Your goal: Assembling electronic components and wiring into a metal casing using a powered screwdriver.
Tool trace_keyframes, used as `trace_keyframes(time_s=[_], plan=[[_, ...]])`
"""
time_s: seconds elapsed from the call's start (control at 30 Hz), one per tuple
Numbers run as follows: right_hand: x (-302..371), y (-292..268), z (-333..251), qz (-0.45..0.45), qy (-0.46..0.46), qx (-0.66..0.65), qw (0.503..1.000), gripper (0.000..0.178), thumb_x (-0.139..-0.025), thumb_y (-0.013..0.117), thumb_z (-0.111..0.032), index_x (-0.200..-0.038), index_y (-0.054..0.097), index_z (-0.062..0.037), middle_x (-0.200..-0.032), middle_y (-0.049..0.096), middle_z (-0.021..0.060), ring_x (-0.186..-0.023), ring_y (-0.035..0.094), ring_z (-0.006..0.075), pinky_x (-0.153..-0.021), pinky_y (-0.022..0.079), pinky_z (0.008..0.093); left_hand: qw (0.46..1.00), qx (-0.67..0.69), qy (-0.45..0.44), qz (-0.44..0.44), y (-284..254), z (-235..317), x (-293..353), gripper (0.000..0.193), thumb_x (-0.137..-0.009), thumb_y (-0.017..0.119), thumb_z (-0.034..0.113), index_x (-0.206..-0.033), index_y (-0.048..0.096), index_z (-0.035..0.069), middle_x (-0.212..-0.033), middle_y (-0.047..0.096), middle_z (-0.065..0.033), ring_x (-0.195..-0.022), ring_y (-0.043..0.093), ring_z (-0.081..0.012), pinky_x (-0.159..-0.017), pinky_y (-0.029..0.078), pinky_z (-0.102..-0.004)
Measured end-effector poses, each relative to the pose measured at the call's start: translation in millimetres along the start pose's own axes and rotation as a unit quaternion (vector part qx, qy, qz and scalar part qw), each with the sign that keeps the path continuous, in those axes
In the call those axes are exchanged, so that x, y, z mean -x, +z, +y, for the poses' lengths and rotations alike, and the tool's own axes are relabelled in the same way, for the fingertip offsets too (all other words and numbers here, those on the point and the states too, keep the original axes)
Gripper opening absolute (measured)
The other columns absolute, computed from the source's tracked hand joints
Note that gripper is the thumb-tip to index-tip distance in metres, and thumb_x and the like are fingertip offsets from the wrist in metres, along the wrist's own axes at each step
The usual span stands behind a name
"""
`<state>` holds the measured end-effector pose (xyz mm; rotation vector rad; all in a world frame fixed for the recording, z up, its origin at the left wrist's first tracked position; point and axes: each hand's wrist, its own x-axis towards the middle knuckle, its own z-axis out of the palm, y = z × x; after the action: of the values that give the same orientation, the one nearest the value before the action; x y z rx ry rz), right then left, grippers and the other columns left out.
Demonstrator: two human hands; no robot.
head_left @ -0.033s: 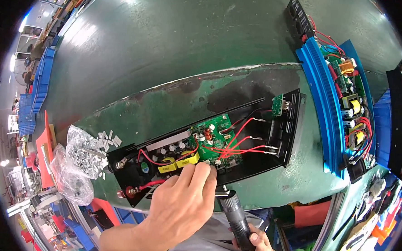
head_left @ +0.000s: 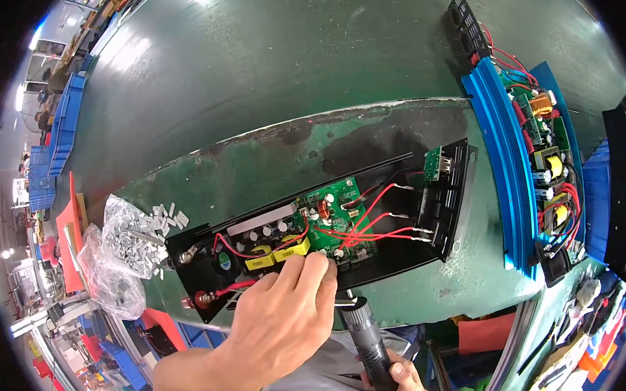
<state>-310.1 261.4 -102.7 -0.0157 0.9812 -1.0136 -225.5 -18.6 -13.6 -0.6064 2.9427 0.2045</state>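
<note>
A long black metal case (head_left: 402, 255) lies aslant on the green bench before me, its top uncovered. Inside are a green circuit board (head_left: 334, 195), yellow transformers (head_left: 292, 249) and red wires (head_left: 367, 234) running to the right end panel. My left hand (head_left: 281, 321) reaches over the near wall, its bent fingers closed at the board's near edge; what they pinch is hidden. In my right hand (head_left: 408, 384) is a black electric screwdriver (head_left: 364, 333), pointing up at the outside of the near wall, just right of my left fingers. Whether its tip touches a screw cannot be seen.
Several small grey pieces (head_left: 174, 220) spill from a clear plastic bag (head_left: 114, 284) left of the case. At the right stands an open blue finned housing (head_left: 495, 162) with boards and wires. Blue bins (head_left: 67, 126) line the far left. A raised seam (head_left: 260, 131) crosses the bench.
</note>
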Motion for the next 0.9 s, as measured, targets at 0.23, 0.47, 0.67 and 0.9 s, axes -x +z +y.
trace_keyframes(time_s=[0.23, 0.47, 0.67, 0.9], plan=[[-4, -5, -5, -0.02, 0.016, 0.009, 1.0, 0.089, -0.095, 0.035, -0.078, -0.125, 0.053, 0.0042, -0.096, 0.065, 0.0106, -0.092, 0.058, 0.0173, -0.085, 0.045, 0.0323, 0.999, 0.024, 0.013, -0.029, -4, -4, -7, 0.031, -0.076, 0.07, 0.01, -0.106, 0.071, 0.0, -0.089, 0.049, -0.0059, -0.08, 0.059, -0.0192, -0.058, 0.05, -0.0318], [-15, -2, 21, -0.016, -0.04, 0.016, 0.999, 0.08, -0.102, 0.034, -0.068, -0.128, 0.053, 0.0046, -0.089, 0.066, 0.0107, -0.081, 0.061, 0.0173, -0.077, 0.048, 0.032, 0.995, 0.083, 0.015, -0.048, -5, -7, -8, 0.037, -0.072, 0.073, 0.01, -0.108, 0.069, -0.001, -0.09, 0.05, -0.0058, -0.082, 0.059, -0.0193, -0.058, 0.05, -0.0324], [-30, 2, 2, -0.125, 0.08, -0.148, 0.978, 0.1, -0.092, 0.033, -0.082, -0.145, 0.047, 0.0024, -0.068, 0.058, 0.0093, -0.058, 0.05, 0.0162, -0.058, 0.039, 0.0281, 0.993, 0.1, 0.01, -0.056, -8, -9, -7, 0.037, -0.071, 0.075, 0.01, -0.107, 0.068, 0.001, -0.091, 0.05, -0.0047, -0.085, 0.06, -0.0189, -0.059, 0.05, -0.0326], [-24, -5, 2, -0.102, 0.034, -0.086, 0.991, 0.096, -0.095, 0.026, -0.079, -0.135, 0.054, 0.0031, -0.066, 0.058, 0.0084, -0.055, 0.05, 0.016, -0.054, 0.038, 0.0289, 0.996, 0.086, 0.037, -0.003, -4, -13, -5, 0.014, -0.084, 0.068, 0.013, -0.085, 0.064, 0.0, -0.094, 0.052, -0.0056, -0.082, 0.06, -0.0168, -0.055, 0.049, -0.0309]])
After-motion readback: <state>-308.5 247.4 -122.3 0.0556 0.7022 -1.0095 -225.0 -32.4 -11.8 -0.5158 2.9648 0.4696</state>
